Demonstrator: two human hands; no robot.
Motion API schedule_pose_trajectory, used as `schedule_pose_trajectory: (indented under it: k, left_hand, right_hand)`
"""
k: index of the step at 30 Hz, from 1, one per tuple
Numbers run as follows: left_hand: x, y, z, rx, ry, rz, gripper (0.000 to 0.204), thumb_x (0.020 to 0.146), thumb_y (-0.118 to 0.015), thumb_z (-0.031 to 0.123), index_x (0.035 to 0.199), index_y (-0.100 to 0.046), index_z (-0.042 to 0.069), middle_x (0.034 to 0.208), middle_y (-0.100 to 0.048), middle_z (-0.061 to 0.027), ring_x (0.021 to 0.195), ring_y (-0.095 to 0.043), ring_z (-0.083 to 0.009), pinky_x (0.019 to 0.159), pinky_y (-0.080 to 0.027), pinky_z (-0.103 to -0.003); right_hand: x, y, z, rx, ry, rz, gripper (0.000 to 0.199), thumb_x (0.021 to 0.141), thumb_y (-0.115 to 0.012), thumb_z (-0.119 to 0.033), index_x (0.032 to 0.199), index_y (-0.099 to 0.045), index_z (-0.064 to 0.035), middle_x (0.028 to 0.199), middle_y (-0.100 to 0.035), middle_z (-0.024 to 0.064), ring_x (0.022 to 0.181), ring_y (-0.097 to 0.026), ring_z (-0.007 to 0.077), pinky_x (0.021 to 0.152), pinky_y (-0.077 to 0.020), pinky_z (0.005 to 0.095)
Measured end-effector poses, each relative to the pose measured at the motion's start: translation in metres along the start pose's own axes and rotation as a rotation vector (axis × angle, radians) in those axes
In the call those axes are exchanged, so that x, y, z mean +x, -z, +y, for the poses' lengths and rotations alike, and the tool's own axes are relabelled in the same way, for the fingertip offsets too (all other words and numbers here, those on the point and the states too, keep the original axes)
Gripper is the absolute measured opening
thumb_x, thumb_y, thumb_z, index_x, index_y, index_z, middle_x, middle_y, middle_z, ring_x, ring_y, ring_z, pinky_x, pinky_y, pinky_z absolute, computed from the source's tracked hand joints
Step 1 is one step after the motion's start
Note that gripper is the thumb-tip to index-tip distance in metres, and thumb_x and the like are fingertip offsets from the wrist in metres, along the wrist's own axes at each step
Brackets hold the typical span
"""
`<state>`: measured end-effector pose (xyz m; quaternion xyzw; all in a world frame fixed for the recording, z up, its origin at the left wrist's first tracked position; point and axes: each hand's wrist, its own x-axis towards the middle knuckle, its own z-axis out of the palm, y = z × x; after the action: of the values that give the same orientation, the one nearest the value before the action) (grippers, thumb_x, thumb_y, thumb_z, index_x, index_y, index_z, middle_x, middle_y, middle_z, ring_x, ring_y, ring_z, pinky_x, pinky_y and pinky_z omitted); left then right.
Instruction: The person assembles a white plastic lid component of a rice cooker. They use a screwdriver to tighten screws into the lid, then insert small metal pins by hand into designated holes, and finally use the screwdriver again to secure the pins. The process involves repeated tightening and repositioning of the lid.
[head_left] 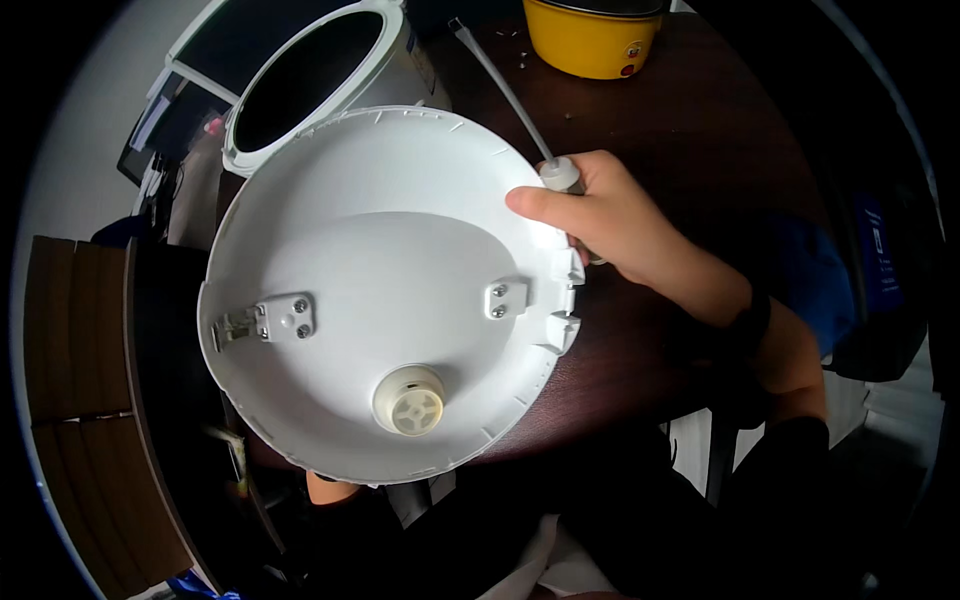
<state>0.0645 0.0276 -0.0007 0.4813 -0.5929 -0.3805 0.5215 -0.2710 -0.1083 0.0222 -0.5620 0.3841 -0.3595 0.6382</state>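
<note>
A large white round lid (400, 290), its hollow inside facing me, is tilted up in front of me. Screwed inside it are a metal latch (290, 317), a small bracket (507, 299) and a cream round vent (415, 405). My right hand (600, 200) is closed at the lid's upper right rim, thumb pressed over the edge. The same hand also holds a screwdriver (515, 105), long shaft pointing up and left, handle partly hidden in the fingers. Below the lid only my left wrist (330, 490) shows; the lid hides that hand.
Behind the lid stands a white cylindrical appliance (405, 75) with a dark oval opening. A yellow electric pot (590, 40) rests at the far side of the dark wooden table (700, 110), with small bits scattered near it. Brown boxes (80, 350) stand at far left.
</note>
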Motion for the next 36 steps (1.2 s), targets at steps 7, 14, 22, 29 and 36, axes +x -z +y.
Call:
schedule_pose_trajectory:
  k: [7, 14, 22, 29, 36]
  left_hand:
    - [-0.004, -0.006, -0.008, 0.067, 0.095, -0.159, 0.073, 0.089, -0.059, 0.033, 0.149, -0.027, 0.005, 0.144, -0.042, -0.0128, 0.129, -0.045, -0.021, 0.106, -0.041, -0.033]
    - [-0.012, -0.011, -0.02, 0.109, 0.167, -0.286, 0.072, 0.091, -0.058, 0.032, 0.149, -0.026, 0.005, 0.144, -0.041, -0.0126, 0.13, -0.045, -0.0209, 0.106, -0.041, -0.033]
    - [-0.011, -0.02, -0.032, 0.134, 0.203, -0.373, 0.07, 0.092, -0.058, 0.031, 0.149, -0.026, 0.006, 0.145, -0.04, -0.0125, 0.131, -0.044, -0.0207, 0.107, -0.042, -0.033]
    - [-0.005, -0.024, -0.043, 0.137, 0.193, -0.363, 0.069, 0.094, -0.057, 0.031, 0.15, -0.025, 0.006, 0.146, -0.04, -0.0123, 0.132, -0.044, -0.0205, 0.107, -0.042, -0.033]
    - [-0.025, -0.015, -0.07, -0.099, 0.155, -0.375, 0.067, 0.097, -0.052, 0.034, 0.151, -0.022, 0.008, 0.15, -0.035, -0.012, 0.136, -0.039, -0.021, 0.108, -0.041, -0.034]
  right_hand:
    - [-0.003, -0.012, 0.017, -0.062, 0.024, -0.045, 0.025, 0.088, -0.069, -0.024, 0.079, -0.065, -0.0013, 0.061, -0.059, 0.0002, 0.046, -0.051, 0.0049, 0.042, -0.0397, 0.0212]
    - [-0.001, -0.015, 0.021, -0.142, 0.077, -0.036, 0.032, 0.087, -0.072, -0.03, 0.08, -0.065, 0.0003, 0.064, -0.063, 0.0031, 0.055, -0.057, 0.0072, 0.05, -0.0435, 0.0233]
    - [0.008, 0.012, 0.0, -0.553, 0.208, -0.043, 0.019, 0.095, -0.06, -0.025, 0.096, -0.061, -0.0058, 0.066, -0.053, -0.0029, 0.056, -0.048, 0.005, 0.051, -0.0373, 0.0212]
    - [-0.022, 0.021, -0.045, -0.928, 0.102, -0.183, 0.02, 0.09, -0.064, -0.023, 0.094, -0.06, -0.0038, 0.072, -0.061, 0.0107, 0.065, -0.06, 0.0206, 0.063, -0.0446, 0.0319]
    - [-0.019, 0.018, -0.026, -1.014, 0.111, -0.219, 0.024, 0.087, -0.068, -0.025, 0.092, -0.06, -0.0033, 0.076, -0.064, 0.0156, 0.069, -0.063, 0.0295, 0.065, -0.0464, 0.0357]
